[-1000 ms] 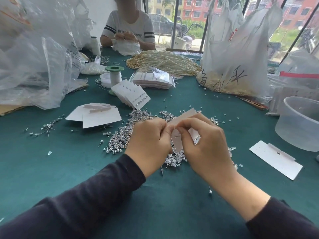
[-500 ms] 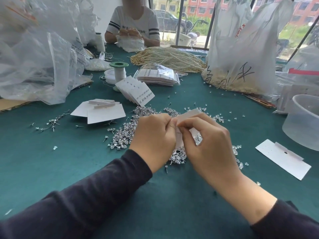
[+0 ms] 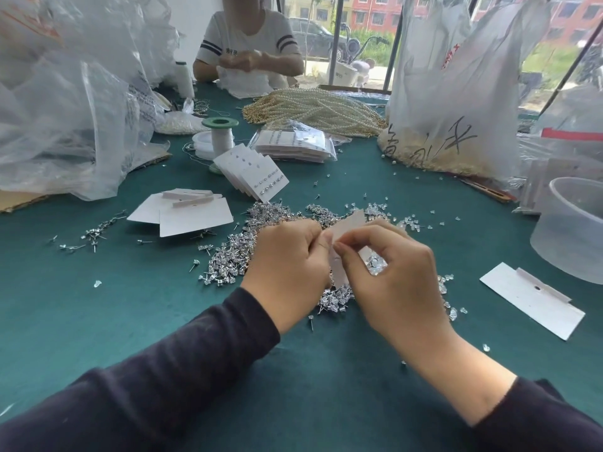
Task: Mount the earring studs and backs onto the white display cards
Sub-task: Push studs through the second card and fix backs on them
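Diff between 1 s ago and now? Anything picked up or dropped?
No grab or release. The left hand and right hand keep pinching the white card over the stud pile; the right fingers only shift slightly at its edge. The loose card, card stacks and tub stay put.

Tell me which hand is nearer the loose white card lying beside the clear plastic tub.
Right. The right hand is left of the loose card, not touching it; the left hand is farther left, beyond the right hand. Both pinch a second card.
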The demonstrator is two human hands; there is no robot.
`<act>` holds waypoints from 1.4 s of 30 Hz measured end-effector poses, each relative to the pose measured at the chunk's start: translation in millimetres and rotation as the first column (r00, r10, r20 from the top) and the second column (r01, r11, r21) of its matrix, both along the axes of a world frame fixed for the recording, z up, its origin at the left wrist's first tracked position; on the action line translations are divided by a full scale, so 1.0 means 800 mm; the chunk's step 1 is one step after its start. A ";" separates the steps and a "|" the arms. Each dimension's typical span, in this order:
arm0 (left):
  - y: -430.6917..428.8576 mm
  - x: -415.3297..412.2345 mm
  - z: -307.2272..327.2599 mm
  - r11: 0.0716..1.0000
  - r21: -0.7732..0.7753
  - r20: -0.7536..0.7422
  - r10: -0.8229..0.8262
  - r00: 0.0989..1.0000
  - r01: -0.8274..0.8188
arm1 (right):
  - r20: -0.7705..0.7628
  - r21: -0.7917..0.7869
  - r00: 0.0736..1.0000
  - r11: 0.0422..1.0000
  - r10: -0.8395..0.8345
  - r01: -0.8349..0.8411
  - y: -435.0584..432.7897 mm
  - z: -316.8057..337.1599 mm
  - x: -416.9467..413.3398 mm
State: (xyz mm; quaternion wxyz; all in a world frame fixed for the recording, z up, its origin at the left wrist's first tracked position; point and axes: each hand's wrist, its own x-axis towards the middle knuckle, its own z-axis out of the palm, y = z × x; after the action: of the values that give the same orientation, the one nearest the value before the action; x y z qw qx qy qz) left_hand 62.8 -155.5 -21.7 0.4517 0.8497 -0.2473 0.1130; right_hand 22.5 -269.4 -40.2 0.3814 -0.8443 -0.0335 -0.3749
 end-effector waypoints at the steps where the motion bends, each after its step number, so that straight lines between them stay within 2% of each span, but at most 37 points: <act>1: 0.000 0.000 0.000 1.000 -0.003 -0.002 -0.003 1.000 0.003 | 0.003 0.002 1.000 1.000 0.001 -0.001 0.000 0.000 0.000; 8: 0.001 0.001 -0.001 0.999 -0.033 -0.042 -0.034 0.999 0.032 | 0.021 0.029 1.000 0.999 0.021 -0.022 0.003 0.000 -0.001; 15: 0.000 0.003 -0.001 0.997 -0.069 -0.131 -0.052 0.990 0.044 | -0.023 0.108 1.000 0.994 0.010 -0.007 -0.002 0.001 -0.004; 24: 0.000 0.002 -0.003 0.999 -0.032 -0.021 -0.026 0.999 0.026 | -0.069 0.047 0.998 0.999 0.014 -0.010 0.000 0.002 -0.005; 33: 0.002 0.001 -0.004 0.997 -0.043 0.054 -0.063 0.997 0.066 | -0.033 0.057 0.999 0.998 0.032 -0.030 0.005 0.003 -0.008; 35: 0.004 0.002 0.000 0.992 -0.058 0.046 -0.105 0.993 0.108 | 0.006 0.040 1.000 0.999 0.029 -0.029 0.006 0.006 -0.009; 38: 0.017 0.011 0.016 0.954 -0.100 -0.048 -0.290 0.956 0.284 | 0.100 -0.010 0.995 1.000 -0.011 0.012 0.004 0.015 -0.010; 39: 0.026 0.019 0.021 0.951 -0.080 -0.078 -0.304 0.950 0.298 | 0.133 -0.024 0.991 0.999 -0.025 0.029 0.002 0.018 -0.011; 40: 0.037 0.031 0.024 0.969 -0.019 -0.078 -0.249 0.965 0.248 | 0.167 -0.036 0.985 0.998 -0.039 0.046 0.000 0.020 -0.012; 42: 0.065 0.059 0.027 0.972 0.233 0.027 0.016 1.000 -0.022 | 0.214 -0.035 0.975 0.997 -0.062 0.071 -0.007 0.023 -0.014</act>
State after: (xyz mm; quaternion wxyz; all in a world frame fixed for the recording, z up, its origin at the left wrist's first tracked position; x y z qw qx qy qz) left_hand 110.0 -103.6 0.2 0.3444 0.8979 -0.2561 0.0980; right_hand 11.6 -275.3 -22.0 0.3449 -0.8078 -0.0537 -0.4751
